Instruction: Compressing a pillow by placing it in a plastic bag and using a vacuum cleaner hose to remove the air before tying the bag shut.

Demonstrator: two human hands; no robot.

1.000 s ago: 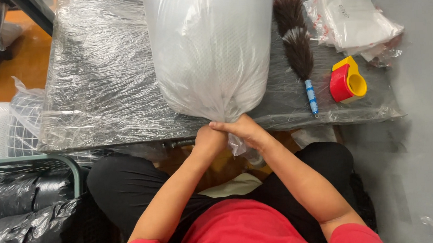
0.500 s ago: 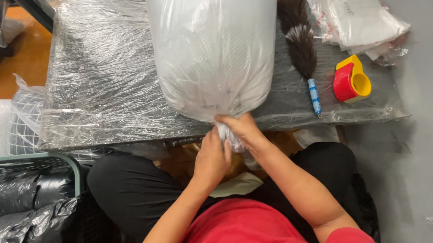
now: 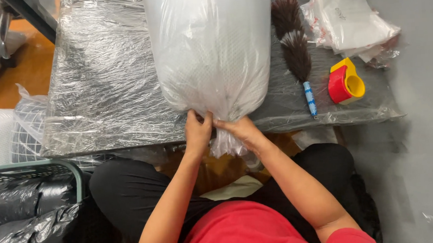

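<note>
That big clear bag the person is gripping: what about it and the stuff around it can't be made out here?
- Plastic bag, head view: its far end is cut off by the top edge; the white filling is blurred by crinkled film.
- Bag neck: how it is closed is hidden by the left hand and right hand.
- Fingertips: tucked into the film, so each grip is unclear.
- Feather duster: its tip reaches the top edge.
- Tape dispenser: the tape itself can't be seen.

Red short-sleeved shirt [image 3: 243, 230], seemingly black trousers [image 3: 130, 192]
</note>
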